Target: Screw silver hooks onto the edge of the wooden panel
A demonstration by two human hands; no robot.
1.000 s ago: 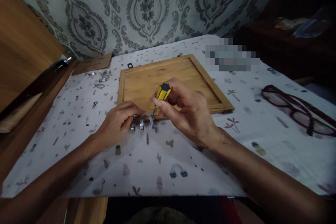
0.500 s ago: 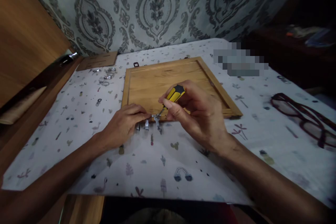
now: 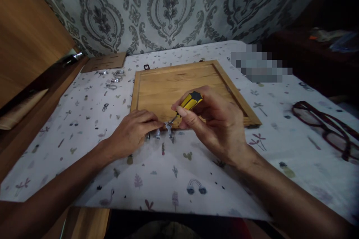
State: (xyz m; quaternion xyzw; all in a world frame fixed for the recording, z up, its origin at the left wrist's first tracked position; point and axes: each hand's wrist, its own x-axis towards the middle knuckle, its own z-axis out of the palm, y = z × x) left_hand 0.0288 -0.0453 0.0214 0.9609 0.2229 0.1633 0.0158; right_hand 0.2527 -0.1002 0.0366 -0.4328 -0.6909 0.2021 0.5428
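Observation:
My right hand is closed around a yellow and black screwdriver. The tool slants down to the left, its tip at a small silver metal hook on the near edge of a framed wooden board. My left hand rests on the board's near left corner, fingers together, the fingertips against the plate of that hook. Between the hands, two more metal hooks hang at the edge, the leftmost partly hidden by my left fingers. Whatever screw lies under the tip is too small to make out.
Several loose silver hooks lie on the patterned tablecloth, by a brown cardboard sheet. A dark clasp sits left of the board. Eyeglasses lie at the right; a blurred patch is behind them.
The view has shifted slightly. My right hand and the screwdriver handle have moved a little to the right, with the tip still at the same hook. My left hand stays in place.

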